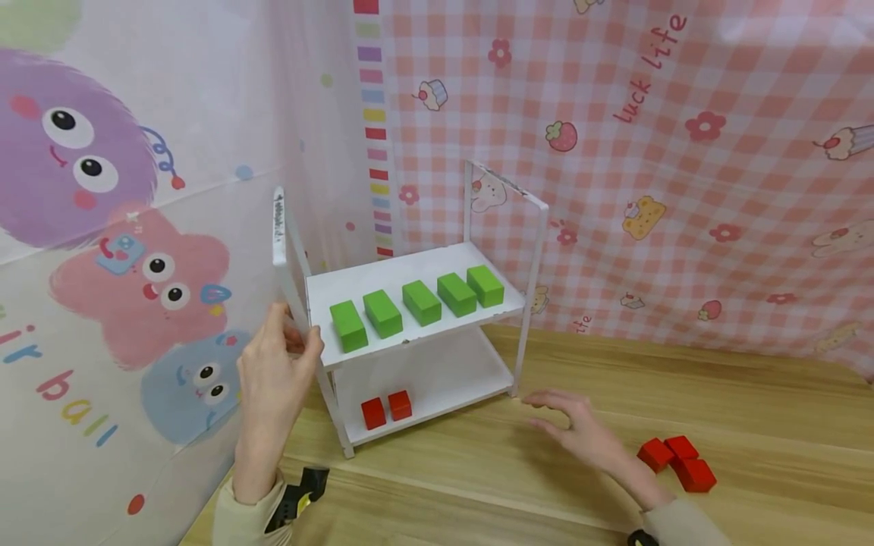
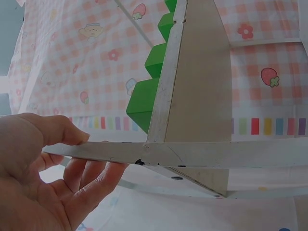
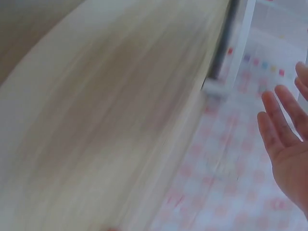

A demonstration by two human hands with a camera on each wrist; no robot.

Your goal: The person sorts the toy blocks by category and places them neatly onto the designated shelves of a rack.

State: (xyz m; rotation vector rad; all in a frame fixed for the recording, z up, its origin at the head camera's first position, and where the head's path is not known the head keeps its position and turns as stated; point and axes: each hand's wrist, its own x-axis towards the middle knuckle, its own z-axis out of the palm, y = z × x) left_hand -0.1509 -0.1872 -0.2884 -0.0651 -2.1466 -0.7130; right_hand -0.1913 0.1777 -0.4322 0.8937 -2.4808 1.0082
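A white two-tier rack [image 1: 392,274] stands on the wooden table. My left hand [image 1: 271,379] grips its left front post [image 2: 115,152], thumb on one side and fingers curled round the other, as the left wrist view shows. Several green blocks [image 1: 421,302] line the upper shelf in a row. Two red blocks [image 1: 400,406] sit on the lower shelf toward its left front. Beside the rack's right front foot, my right hand [image 1: 580,426] hovers over the table with fingers extended, holding nothing. In the right wrist view its fingers [image 3: 276,115] are spread apart.
Three red blocks [image 1: 696,475] lie clustered on the wooden table [image 1: 771,402], right of my right forearm. A pink checked cloth [image 1: 614,189] hangs behind the rack. To the left, a cartoon-printed sheet [image 1: 205,152] comes close to my left hand.
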